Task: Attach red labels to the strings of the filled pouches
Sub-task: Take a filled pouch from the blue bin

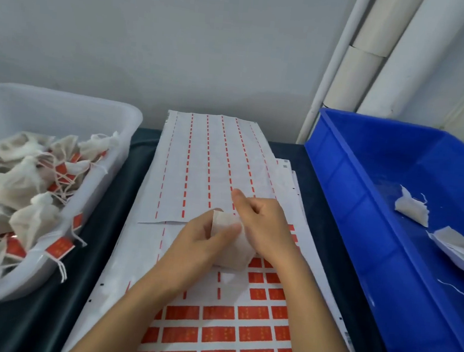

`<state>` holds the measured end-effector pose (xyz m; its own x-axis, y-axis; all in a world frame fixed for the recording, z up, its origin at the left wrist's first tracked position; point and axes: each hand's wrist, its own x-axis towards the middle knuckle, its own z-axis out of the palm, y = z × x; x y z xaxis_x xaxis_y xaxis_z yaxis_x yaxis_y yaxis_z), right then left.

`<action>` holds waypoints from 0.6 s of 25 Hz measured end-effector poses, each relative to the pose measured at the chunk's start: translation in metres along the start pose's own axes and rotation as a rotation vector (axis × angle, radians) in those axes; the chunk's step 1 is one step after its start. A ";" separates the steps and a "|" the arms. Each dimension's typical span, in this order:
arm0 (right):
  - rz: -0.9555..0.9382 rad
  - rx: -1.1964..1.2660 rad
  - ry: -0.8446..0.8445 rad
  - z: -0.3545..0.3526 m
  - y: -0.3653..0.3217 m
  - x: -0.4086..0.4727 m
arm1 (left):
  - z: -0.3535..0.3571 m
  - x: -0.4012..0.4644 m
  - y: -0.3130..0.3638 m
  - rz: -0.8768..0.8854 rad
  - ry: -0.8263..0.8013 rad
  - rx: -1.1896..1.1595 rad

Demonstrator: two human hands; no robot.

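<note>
Both hands hold one small white pouch (231,242) just above the sheet of red labels (240,332). The left hand (200,242) wraps its fingers around the pouch, and the right hand (263,225) pinches its top. Tagged pouches (24,187) fill the white tub (123,128); the blue bin (363,186) holds a few plain ones.

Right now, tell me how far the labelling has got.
Done: the white tub on the left holds a pile of pouches with red labels on their strings. In hand: both hands, left hand and right hand, hold one pouch over the label sheet; its label is not visible. Left: a few unlabelled pouches lie in the blue bin, and many stickers remain.
</note>
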<state>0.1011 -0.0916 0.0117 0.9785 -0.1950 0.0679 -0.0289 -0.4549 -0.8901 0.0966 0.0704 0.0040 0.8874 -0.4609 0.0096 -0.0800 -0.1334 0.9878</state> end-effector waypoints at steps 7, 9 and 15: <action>-0.049 0.069 0.057 -0.001 0.008 -0.007 | -0.002 0.004 -0.003 -0.020 0.065 0.048; -0.087 -0.044 0.099 -0.001 0.006 -0.011 | -0.002 0.005 -0.003 -0.001 0.071 0.027; -0.162 -0.111 0.211 0.001 0.008 -0.009 | 0.000 0.001 0.004 -0.012 -0.018 0.030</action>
<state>0.0925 -0.0923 0.0030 0.9081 -0.2836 0.3080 0.0906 -0.5851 -0.8059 0.0973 0.0691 0.0078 0.8800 -0.4750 -0.0054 -0.0829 -0.1648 0.9828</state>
